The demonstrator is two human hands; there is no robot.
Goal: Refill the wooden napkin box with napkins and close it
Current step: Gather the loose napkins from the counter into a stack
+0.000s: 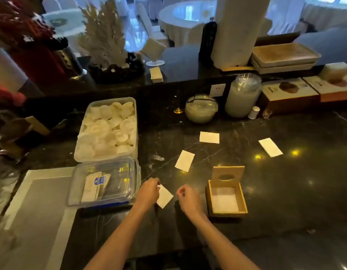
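1. Box (226, 197) at 4 o'clock on counter (285, 191), lid (228, 175) up, white layer inside.
2. L hand (149, 192) pinches napkin (164, 196) corner, 9 o'clock of box.
3. R hand (188, 198) fingers curled, holds nothing.
4. 3 napkins (184, 160) loose, 11–1 o'clock of box.

I count four loose napkins on the counter (285, 201): one at the left hand (149, 191) at (165, 196), one (184, 160) mid-counter, one (209, 137) further back, one (270, 147) far right. I record one wooden napkin box (226, 201), lid upright, with white napkins inside; their number I cannot tell. Two hands are in view, the right hand (188, 198) beside the left. I log two clear plastic tubs: one (107, 129) heaped with white round pieces beyond counting, one (104, 184) lidded. Two glass vessels stand at the back: one bowl (201, 108), one jar (242, 95). Stacked trays (285, 57): apparently two.
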